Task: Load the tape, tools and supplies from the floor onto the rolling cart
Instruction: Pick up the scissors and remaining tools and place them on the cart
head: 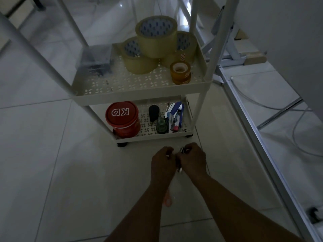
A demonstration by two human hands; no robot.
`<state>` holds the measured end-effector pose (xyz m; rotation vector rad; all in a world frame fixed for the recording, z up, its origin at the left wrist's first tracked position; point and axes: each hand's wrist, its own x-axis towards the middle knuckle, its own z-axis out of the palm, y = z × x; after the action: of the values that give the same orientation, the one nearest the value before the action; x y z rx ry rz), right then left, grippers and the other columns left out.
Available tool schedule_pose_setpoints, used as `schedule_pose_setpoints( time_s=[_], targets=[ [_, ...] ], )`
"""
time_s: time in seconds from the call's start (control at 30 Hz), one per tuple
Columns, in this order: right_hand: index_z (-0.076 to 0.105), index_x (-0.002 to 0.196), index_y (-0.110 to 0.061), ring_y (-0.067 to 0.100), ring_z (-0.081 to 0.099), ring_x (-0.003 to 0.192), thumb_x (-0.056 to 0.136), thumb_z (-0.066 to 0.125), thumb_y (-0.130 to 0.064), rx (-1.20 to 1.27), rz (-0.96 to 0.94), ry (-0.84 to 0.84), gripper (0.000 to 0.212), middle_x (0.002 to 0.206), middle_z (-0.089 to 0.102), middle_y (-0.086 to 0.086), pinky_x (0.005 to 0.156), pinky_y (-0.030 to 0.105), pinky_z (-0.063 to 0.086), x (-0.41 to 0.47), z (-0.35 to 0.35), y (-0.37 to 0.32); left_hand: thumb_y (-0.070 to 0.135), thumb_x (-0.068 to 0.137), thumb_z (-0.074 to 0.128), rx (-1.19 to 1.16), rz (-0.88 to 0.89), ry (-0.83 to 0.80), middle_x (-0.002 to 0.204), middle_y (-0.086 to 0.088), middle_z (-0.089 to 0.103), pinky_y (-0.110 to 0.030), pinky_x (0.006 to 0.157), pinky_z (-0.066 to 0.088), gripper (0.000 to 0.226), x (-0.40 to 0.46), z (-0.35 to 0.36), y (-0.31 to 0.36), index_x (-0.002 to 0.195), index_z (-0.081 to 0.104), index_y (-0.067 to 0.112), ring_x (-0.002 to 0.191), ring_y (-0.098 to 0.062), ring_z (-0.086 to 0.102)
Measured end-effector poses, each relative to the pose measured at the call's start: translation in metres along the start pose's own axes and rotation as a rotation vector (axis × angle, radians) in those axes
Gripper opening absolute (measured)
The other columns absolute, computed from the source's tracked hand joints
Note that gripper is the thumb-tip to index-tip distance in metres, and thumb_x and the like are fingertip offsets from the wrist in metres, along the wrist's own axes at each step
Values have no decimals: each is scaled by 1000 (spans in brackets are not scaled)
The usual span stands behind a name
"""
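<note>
A white rolling cart [139, 92] stands ahead of me. Its middle shelf carries three big rolls of clear packing tape [156, 36], a small amber tape roll [180, 72] and a clear plastic box [95, 58]. On the bottom shelf sit a red round tin [123, 119], a black cylinder [153, 111], a green tape dispenser [161, 124] and a bundle of pens and tools [175, 116]. My left hand [163, 161] and my right hand [192, 158] meet just above the floor in front of the cart, both gripping a small bunch of dark metal items [180, 158], mostly hidden by the fingers.
A metal frame on a castor [314, 213] runs along the right, with cables [297, 130] on the floor behind it. A pinkish object [167, 199] lies on the pale tiles between my forearms. White table legs [35, 53] cross the upper left.
</note>
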<state>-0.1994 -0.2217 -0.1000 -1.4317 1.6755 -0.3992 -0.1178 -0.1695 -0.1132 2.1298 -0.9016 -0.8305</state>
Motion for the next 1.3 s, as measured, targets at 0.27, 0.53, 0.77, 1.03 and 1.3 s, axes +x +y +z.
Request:
schedule_pose_setpoints(
  time_s=[0.27, 0.53, 0.77, 1.03, 1.3],
  targets=[
    [61, 106, -10, 24, 65, 91, 78, 73, -25, 142, -62, 69, 33, 99, 67, 7, 83, 39, 57, 28, -1, -54, 15, 93, 55, -233, 15, -5, 94, -8, 73, -46, 77, 59, 19, 35, -31, 28, 102, 72, 15, 83, -24, 70],
    [59, 73, -16, 28, 67, 85, 76, 68, 3, 243, 0, -50, 21, 86, 65, 9, 79, 46, 59, 51, 9, -81, 8, 94, 54, -369, -52, -131, 94, -9, 66, -34, 76, 56, 12, 66, -59, 46, 100, 62, 13, 82, -21, 65],
    [60, 113, -8, 20, 60, 96, 84, 64, 0, 252, -95, -168, 31, 108, 62, 7, 75, 26, 54, 61, 17, -83, 10, 90, 57, -187, -37, -124, 126, -15, 63, -44, 99, 50, 39, 89, -52, 38, 129, 57, 5, 112, -25, 62],
    [64, 110, -10, 19, 63, 101, 83, 66, -4, 119, -197, -125, 27, 110, 67, 8, 89, 32, 53, 47, 16, -66, 3, 88, 60, 179, 210, 186, 117, -12, 61, -22, 83, 43, 27, 68, -40, 27, 115, 63, 9, 103, -20, 59],
    [71, 105, -7, 22, 63, 107, 80, 66, 2, -216, -283, -328, 27, 115, 68, 11, 94, 28, 50, 12, 20, -7, 2, 87, 57, 175, 32, 50, 113, -7, 65, -23, 84, 44, 28, 12, -25, -30, 113, 65, 11, 101, -20, 62]
  ],
)
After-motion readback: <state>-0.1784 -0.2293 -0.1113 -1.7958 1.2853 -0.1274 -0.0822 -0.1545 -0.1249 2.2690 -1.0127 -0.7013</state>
